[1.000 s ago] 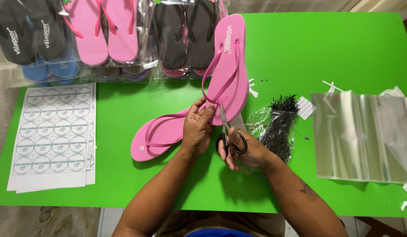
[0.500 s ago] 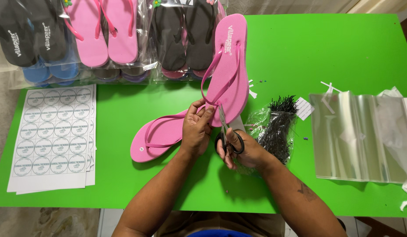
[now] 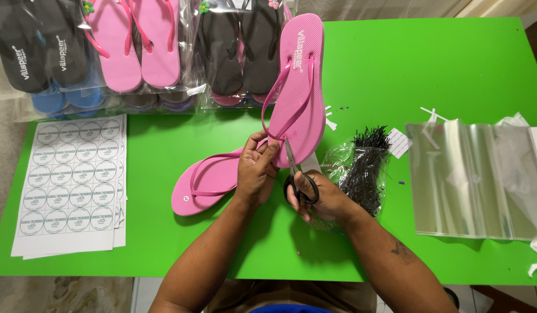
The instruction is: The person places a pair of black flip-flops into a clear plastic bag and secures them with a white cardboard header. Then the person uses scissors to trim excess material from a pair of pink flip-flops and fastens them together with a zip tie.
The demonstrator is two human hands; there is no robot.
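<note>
Nearby, black ties (image 3: pixel 364 168); clear bags (image 3: pixel 465 179)

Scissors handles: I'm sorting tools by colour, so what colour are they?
Black, seen in the head view: the scissors in the right hand.

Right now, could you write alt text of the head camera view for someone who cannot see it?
A person's left hand pinches the heel end of a pink flip-flop while the right hand works black-handled scissors there, on a green table. A second pink flip-flop, a sticker sheet and clear bags lie around.
</note>
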